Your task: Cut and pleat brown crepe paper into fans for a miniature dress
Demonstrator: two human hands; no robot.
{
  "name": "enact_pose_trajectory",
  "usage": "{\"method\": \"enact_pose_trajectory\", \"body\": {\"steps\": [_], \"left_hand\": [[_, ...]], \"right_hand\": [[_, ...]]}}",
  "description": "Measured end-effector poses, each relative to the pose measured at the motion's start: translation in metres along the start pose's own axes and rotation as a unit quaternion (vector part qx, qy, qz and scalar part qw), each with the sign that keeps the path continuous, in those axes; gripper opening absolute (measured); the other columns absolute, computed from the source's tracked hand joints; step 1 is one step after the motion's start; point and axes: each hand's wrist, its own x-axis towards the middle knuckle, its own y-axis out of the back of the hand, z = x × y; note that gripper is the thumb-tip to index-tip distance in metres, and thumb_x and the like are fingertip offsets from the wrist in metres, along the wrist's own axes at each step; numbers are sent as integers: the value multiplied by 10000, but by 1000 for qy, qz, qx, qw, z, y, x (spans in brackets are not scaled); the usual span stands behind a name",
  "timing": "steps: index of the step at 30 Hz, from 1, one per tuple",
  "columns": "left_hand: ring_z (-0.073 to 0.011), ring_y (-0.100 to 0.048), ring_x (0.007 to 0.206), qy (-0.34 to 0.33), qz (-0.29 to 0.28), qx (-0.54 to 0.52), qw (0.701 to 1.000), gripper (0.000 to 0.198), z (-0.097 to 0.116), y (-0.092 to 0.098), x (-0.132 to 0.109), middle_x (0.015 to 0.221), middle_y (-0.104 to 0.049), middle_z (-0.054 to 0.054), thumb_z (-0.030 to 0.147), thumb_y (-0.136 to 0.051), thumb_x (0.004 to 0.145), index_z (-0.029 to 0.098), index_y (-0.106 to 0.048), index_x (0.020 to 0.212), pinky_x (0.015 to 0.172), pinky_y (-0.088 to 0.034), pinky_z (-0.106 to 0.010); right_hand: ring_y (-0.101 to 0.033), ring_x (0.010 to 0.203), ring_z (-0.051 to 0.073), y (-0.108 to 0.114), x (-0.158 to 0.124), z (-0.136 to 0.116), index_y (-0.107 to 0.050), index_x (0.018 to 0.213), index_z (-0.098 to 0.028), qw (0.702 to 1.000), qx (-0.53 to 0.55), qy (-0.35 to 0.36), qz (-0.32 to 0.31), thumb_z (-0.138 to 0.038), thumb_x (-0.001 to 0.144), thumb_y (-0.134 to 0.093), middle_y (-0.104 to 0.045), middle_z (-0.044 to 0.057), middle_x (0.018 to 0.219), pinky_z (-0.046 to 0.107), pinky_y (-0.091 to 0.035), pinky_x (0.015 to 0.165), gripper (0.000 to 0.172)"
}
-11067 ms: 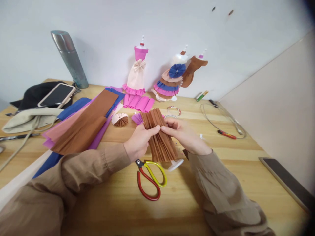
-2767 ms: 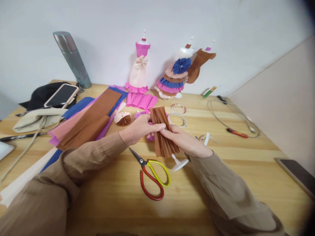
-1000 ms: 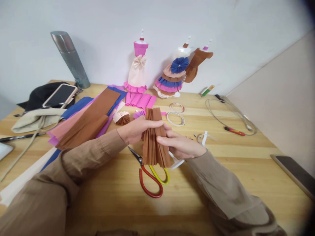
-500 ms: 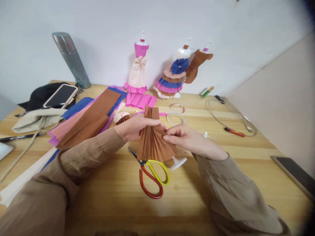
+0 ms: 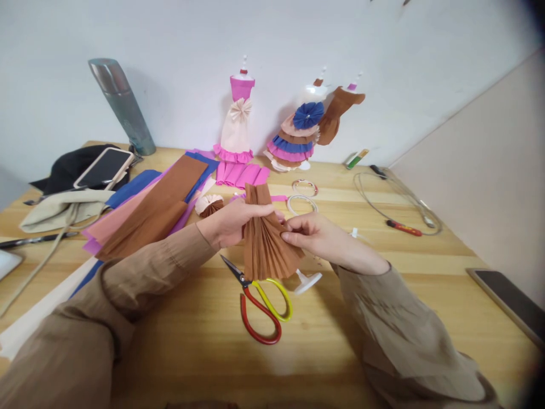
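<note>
1. Now the brown pleated paper (image 5: 270,253) is fanned: a second ago its folds sat bunched and narrow; the lower part has since spread rightward.
2. Left hand (image 5: 232,221): clamped on the upper part, thumb across the front, folds gathered there.
3. Right hand (image 5: 317,233): shifted from the front face to the right edge, pinching it between thumb and fingertips.
4. Read: tight above, loose below, so the work looks like shaping pleats; left grip probably sets the flare.
5. Location: paper is between both hands, over the table (image 5: 204,341). White disc foot (image 5: 309,283) shows by its lower right corner; contact unclear.
6. Scissors (image 5: 243,279) lie nearer the person, unheld.
</note>
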Motion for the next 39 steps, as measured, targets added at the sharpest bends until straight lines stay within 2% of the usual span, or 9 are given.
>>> {"method": "enact_pose_trajectory", "body": {"steps": [4,9,12,15,22,25,30,35,39], "left_hand": [[-161,-669,764,-16,2,-4,1000,145,-3,-3,-2,832,-718,-97,213,-688,794,73,-680,830,789,-512,-306],[-139,-650,738,-64,5,-17,998,126,-11,-7,-1,815,-690,-53,192,-711,759,101,-649,820,739,-504,-280],[-132,-638,727,-88,22,-16,996,122,-14,-9,-1,798,-675,-37,183,-708,755,110,-632,816,712,-492,-268],[-132,-629,709,-80,18,-8,997,145,-16,-9,-1,773,-664,-35,196,-728,738,107,-631,799,696,-481,-268],[-163,-642,752,-64,-45,-13,997,258,-13,-3,-1,803,-689,-54,181,-817,635,109,-666,832,786,-470,-326],[-169,-641,766,-70,-53,-9,996,267,-11,-1,0,810,-693,-54,155,-816,626,110,-669,845,814,-460,-341],[-184,-646,782,-81,-48,3,996,235,-12,-2,0,795,-695,-58,123,-790,630,106,-676,835,843,-456,-359],[-189,-648,814,-85,-17,7,996,214,-19,-6,-1,800,-696,-62,124,-781,633,102,-683,822,875,-457,-365],[-198,-649,821,-94,3,16,995,196,-22,-9,-2,797,-698,-65,123,-770,641,99,-693,820,864,-460,-358]], "right_hand": [[-418,562,108,-2,-3,-11,-506,642,-183,1000,3,0,18,-461,867,-455,-464,-26,611,266,-345,556,361],[-426,598,119,-14,-1,-17,-501,608,-186,990,-66,41,120,-412,837,-510,-476,-17,628,272,-335,582,322],[-419,582,116,-19,4,-11,-495,576,-187,985,-51,48,156,-368,791,-542,-472,-19,602,271,-331,577,285],[-366,541,105,-19,9,-5,-454,542,-195,990,-6,35,135,-380,776,-524,-409,-37,545,266,-310,543,306],[-279,513,86,-7,8,-3,-395,559,-211,996,68,10,59,-470,772,-509,-309,-63,551,261,-246,508,355],[-288,502,84,-3,7,-1,-412,581,-210,995,91,-15,34,-506,763,-524,-321,-66,548,265,-248,507,365],[-347,518,96,1,7,-2,-425,588,-209,997,66,-27,33,-556,774,-519,-384,-50,553,276,-270,521,404],[-309,497,82,-4,6,-4,-373,559,-212,995,78,-27,49,-586,758,-533,-340,-63,527,271,-240,507,452],[-337,508,86,-7,6,-6,-434,595,-199,993,107,-32,41,-607,777,-510,-381,-52,554,267,-256,509,454]]}}
